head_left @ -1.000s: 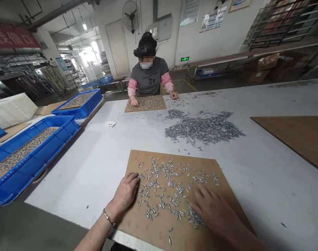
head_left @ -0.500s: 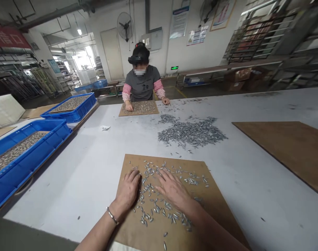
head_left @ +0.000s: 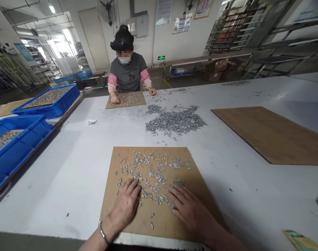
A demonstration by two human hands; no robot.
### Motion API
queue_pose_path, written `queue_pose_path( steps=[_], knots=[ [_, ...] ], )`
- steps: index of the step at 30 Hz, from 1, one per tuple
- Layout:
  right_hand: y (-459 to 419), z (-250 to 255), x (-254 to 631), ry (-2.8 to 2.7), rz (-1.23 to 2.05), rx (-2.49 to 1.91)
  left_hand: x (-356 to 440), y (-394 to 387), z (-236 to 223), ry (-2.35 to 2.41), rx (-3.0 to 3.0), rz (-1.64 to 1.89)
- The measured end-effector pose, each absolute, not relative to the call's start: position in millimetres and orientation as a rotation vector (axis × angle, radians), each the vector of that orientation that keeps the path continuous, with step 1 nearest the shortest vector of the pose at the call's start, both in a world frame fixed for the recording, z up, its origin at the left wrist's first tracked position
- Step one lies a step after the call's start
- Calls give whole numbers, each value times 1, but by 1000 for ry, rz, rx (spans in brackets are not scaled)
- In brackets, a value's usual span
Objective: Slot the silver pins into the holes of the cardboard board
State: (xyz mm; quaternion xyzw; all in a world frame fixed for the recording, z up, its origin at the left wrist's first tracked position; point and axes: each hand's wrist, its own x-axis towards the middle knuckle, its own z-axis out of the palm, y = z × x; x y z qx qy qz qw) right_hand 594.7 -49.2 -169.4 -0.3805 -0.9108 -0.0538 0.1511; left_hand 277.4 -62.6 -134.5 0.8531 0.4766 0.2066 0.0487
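Observation:
A brown board (head_left: 159,225) lies on the table in front of me, with many small silvery spindle-shaped metal pieces (head_left: 159,176) scattered over it. My left hand (head_left: 126,200), with a bracelet (head_left: 103,233) at the wrist, rests on the board's left side, fingers stretched out and touching some pieces. Flat over the right side lies my right hand (head_left: 190,205), its fingers spread among other pieces. Neither hand grips anything that I can see; what lies under the palms is hidden.
A heap of the same pieces (head_left: 176,120) lies beyond my board. Another brown board (head_left: 268,136) is at the right. Blue crates (head_left: 67,99) stand at the left. Across the white table (head_left: 69,167), a co-worker (head_left: 128,71) handles pieces on a board (head_left: 138,99).
My hands have moved nearer to me across the board, the right one also toward the right edge. Pieces at the far part are now uncovered. The camera view has shifted.

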Motion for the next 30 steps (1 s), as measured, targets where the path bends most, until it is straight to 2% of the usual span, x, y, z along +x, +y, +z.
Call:
queue_pose_path(
  steps=[6, 16, 20, 24, 30],
  knots=[
    [-100, -164, 580, -2615, -195, -944, 288, -104, -137, 1267, 2669, 547],
    [-97, -177, 605, -2420, -181, -1000, 228, -115, -139, 1482, 2659, 932],
    [-94, -170, 574, -2387, -164, -1028, 249, -111, -138, 1479, 2620, 931],
    [-89, -160, 535, -2510, 28, -1067, 281, -107, -138, 1435, 2693, 781],
    [-26, -149, 599, -2397, 3, -1284, 243, -91, -135, 1584, 2560, 1180]
  ],
)
